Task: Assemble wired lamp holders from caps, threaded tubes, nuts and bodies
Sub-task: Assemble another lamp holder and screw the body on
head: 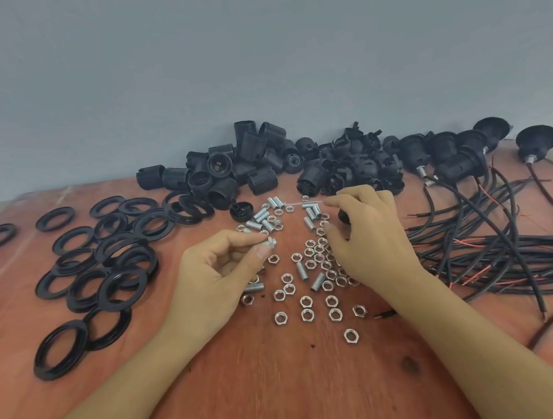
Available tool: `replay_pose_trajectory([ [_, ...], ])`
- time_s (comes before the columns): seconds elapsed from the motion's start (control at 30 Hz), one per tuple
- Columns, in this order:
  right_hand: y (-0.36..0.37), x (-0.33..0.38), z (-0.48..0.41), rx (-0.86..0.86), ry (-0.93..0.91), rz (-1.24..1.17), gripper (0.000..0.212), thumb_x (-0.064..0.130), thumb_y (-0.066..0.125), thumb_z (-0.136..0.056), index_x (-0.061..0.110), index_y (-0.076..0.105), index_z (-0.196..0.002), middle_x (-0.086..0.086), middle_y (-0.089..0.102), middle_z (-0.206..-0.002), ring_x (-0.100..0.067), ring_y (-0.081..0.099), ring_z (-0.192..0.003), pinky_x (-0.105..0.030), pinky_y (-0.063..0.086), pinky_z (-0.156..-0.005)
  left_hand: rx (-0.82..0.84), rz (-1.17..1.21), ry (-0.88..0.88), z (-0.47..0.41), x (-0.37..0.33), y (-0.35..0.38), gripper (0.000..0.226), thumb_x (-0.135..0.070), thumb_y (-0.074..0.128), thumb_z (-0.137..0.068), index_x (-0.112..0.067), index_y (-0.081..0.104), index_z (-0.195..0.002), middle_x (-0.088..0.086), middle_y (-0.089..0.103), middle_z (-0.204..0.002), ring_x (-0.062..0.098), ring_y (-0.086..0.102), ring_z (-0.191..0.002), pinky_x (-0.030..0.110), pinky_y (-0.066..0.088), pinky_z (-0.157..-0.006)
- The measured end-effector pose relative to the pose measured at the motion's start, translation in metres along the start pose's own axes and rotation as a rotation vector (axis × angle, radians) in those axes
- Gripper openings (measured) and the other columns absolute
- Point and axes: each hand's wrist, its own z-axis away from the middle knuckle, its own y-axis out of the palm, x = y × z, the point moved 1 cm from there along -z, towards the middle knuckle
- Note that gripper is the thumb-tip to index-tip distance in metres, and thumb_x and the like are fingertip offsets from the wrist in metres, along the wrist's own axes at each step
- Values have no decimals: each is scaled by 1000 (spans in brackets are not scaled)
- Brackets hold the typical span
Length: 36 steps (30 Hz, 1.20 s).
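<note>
Since I judge the tube-and-nut step is in hand, I read downward: grey wall (251, 57), reddish table (289, 397), black bodies (250, 143) heaped at its far edge. The left hand (220, 271) pinches a threaded tube (269, 243) over the loose nuts (306, 301); the right hand (364, 233) curls among them (its hold I cannot tell). Next calls for square threading.

I can make out no text, label, brand or number from here. The black bodies (250, 143) far off, the rings (125, 257) at left, the nuts (280, 318), the wires (530, 242) at right and the wooden table (289, 397) show no legible marking.
</note>
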Motion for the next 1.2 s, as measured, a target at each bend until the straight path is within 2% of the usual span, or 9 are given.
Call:
replay_pose_trajectory([
  [0.13,-5,-13,-4,50,61,151,32,16,56,-94,11,63,-125,-8,60,-125,-32,45,-110,-31,29,-96,-7,-2,11,1,-3,2,15,-26,66,-79,-18,72,-91,-10,72,-73,0,63,-62,12,50,-58],
  [0.4,-19,-23,-14,129,188,259,38,35,64,-92,9,62,-120,-13,63,-115,-35,55,-107,-45,47,-91,-22,16,15,0,-5,2,19,-22,67,-78,-15,72,-95,-11,72,-71,0,63,-60,11,49,-57],
  [0.47,-21,-23,-14,29,188,116,39,30,65,-91,10,62,-124,-10,65,-118,-31,57,-110,-38,45,-94,-31,36,15,-1,-5,1,22,-21,68,-76,-15,72,-96,-8,73,-74,1,63,-61,13,50,-57],
  [0.57,-29,-11,-11,-35,223,-434,43,26,73,-85,18,63,-126,11,69,-107,-3,65,-98,-9,48,-83,-49,53,17,-1,-4,-1,21,-19,70,-74,-15,72,-94,-6,73,-75,2,62,-59,13,50,-57],
  [0.63,-28,3,-6,149,226,-865,46,20,78,-81,20,63,-124,11,74,-99,-3,70,-92,-13,52,-79,-49,52,24,-1,-5,0,20,-18,71,-74,-13,72,-93,-6,73,-74,2,61,-58,13,50,-56],
  [0.7,-23,14,-1,311,191,-1062,41,13,77,-81,20,65,-120,4,76,-100,-12,72,-93,-22,54,-81,-50,62,28,-1,-5,0,20,-16,70,-74,-11,72,-93,-5,73,-73,2,62,-58,14,50,-56],
  [0.83,-16,25,6,397,149,-1161,35,7,76,-80,16,69,-113,-1,75,-106,-16,72,-98,-23,55,-83,-71,64,38,-1,-5,0,20,-17,70,-74,-10,71,-93,-3,74,-75,3,62,-56,15,51,-56],
  [1.07,-16,24,8,434,134,-1192,43,13,78,-70,12,69,-112,-3,75,-107,-19,73,-95,-23,56,-77,-52,42,52,-2,-4,-3,17,-18,71,-74,-14,73,-91,-4,74,-76,2,63,-57,13,50,-57],
  [1.2,-14,29,9,454,181,-1165,33,30,67,-79,9,72,-105,-9,77,-93,-25,74,-79,-22,54,-57,-27,46,77,-1,-5,-3,15,-14,70,-75,-15,72,-90,-6,73,-75,2,64,-59,14,51,-58],
])
